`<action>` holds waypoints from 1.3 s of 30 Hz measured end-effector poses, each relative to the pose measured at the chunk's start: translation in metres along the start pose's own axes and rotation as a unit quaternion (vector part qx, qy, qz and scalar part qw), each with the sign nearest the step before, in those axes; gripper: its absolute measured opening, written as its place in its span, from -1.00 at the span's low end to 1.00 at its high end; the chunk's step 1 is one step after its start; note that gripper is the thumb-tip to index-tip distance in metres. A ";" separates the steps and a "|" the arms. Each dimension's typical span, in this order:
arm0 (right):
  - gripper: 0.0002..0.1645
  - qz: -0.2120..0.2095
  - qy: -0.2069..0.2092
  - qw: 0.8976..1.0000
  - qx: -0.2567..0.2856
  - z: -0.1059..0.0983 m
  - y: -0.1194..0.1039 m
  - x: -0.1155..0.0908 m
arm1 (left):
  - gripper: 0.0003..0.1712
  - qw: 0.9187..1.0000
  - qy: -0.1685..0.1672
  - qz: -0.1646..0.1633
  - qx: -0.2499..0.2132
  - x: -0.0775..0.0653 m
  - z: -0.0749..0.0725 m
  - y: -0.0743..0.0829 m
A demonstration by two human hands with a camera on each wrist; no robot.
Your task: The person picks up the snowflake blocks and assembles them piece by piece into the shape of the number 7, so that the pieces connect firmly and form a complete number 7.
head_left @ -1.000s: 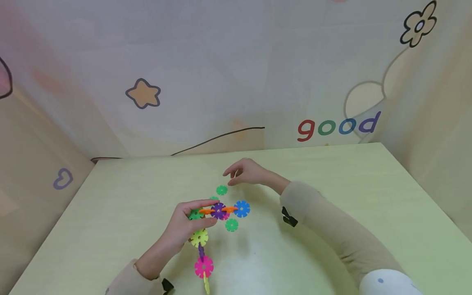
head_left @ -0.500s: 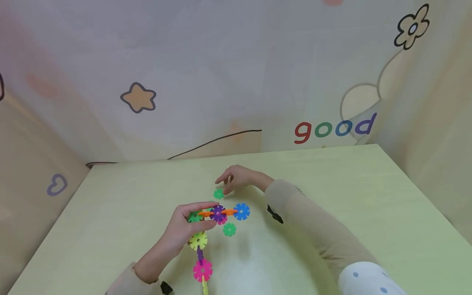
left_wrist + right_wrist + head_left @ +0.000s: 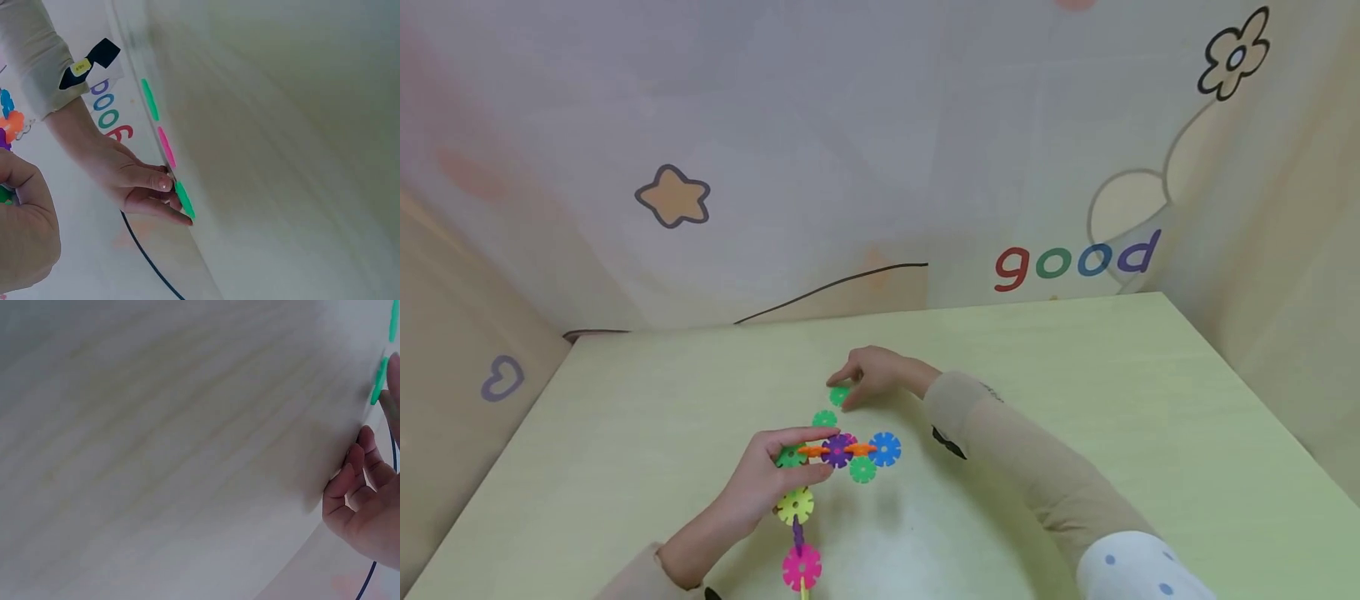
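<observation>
My left hand (image 3: pixel 760 479) holds a joined chain of slotted plastic snowflake discs above the table, thumb and index finger at its purple disc (image 3: pixel 837 451). Orange discs seen edge-on link that to a blue disc (image 3: pixel 885 449) and a green one partly behind the fingers. Below the hand hang a yellow disc (image 3: pixel 795 505), a purple one edge-on and a pink disc (image 3: pixel 802 568). Farther back, my right hand (image 3: pixel 876 371) pinches a loose green snowflake disc (image 3: pixel 839 395) at the tabletop, index finger on one edge and thumb on the opposite; its other fingers are curled in the right wrist view.
Two more green discs (image 3: pixel 824 418) (image 3: pixel 862 470) lie loose near the chain. A loose pink disc (image 3: pixel 166 147) shows edge-on in the left wrist view, mostly behind the chain in the head view. Printed curtains (image 3: pixel 820 167) enclose the table (image 3: pixel 1037 358) at the back and sides.
My right hand has come down and left onto the farthest green disc, its fingers now at the disc's edges. The left hand keeps its hold on the chain, slightly lower in view.
</observation>
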State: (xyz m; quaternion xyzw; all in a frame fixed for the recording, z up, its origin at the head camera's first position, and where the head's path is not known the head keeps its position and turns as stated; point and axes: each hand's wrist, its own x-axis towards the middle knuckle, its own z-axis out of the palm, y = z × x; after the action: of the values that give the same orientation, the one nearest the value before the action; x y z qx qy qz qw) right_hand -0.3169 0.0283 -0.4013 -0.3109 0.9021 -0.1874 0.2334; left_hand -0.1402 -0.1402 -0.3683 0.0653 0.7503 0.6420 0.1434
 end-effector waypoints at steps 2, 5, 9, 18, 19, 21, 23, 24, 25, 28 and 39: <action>-0.50 0.002 0.003 1.000 -0.009 0.001 -0.002 0.000 | -0.50 1.000 -0.003 0.006 0.000 0.000 -0.003 -0.001; -0.56 0.005 0.009 1.000 -0.004 0.001 -0.003 -0.001 | -0.50 1.000 -0.008 0.015 -0.001 0.002 -0.007 -0.002; -0.66 -0.005 0.019 1.000 0.006 -0.001 -0.001 -0.002 | -0.50 0.999 -0.016 0.027 0.001 0.008 -0.012 -0.001; -0.84 -0.027 0.060 0.995 0.074 -0.009 0.010 -0.013 | -0.49 0.999 -0.026 0.027 0.017 0.016 -0.020 -0.003; -0.86 -0.029 0.061 0.994 0.088 -0.011 0.011 -0.016 | -0.49 0.999 -0.027 0.026 0.019 0.017 -0.020 -0.004; -0.88 -0.029 0.059 0.991 0.120 -0.013 0.011 -0.023 | -0.49 0.999 -0.025 0.026 0.020 0.017 -0.021 -0.005; -0.89 -0.029 0.057 0.987 0.148 -0.015 0.011 -0.031 | -0.49 0.999 -0.022 0.027 0.021 0.018 -0.022 -0.007; -0.89 -0.031 0.057 0.985 0.160 -0.015 0.010 -0.035 | -0.49 0.999 -0.021 0.029 0.020 0.018 -0.022 -0.008; -0.90 -0.031 0.056 0.983 0.171 -0.017 0.010 -0.039 | -0.49 0.999 -0.019 0.031 0.021 0.019 -0.022 -0.008; -0.91 -0.045 0.061 0.981 0.180 -0.019 0.010 -0.051 | -0.50 0.999 -0.015 0.029 0.023 0.020 -0.023 -0.008; -0.90 -0.083 0.079 0.968 0.221 -0.021 0.007 -0.091 | -0.52 0.999 0.004 0.024 0.021 0.019 -0.021 -0.007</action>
State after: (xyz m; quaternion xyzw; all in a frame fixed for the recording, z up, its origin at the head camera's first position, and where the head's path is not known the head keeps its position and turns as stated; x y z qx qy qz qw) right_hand -0.2679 0.0961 -0.3599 -0.3095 0.8248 -0.4250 0.2079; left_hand -0.1638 -0.1560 -0.3743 0.0834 0.7624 0.6297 0.1235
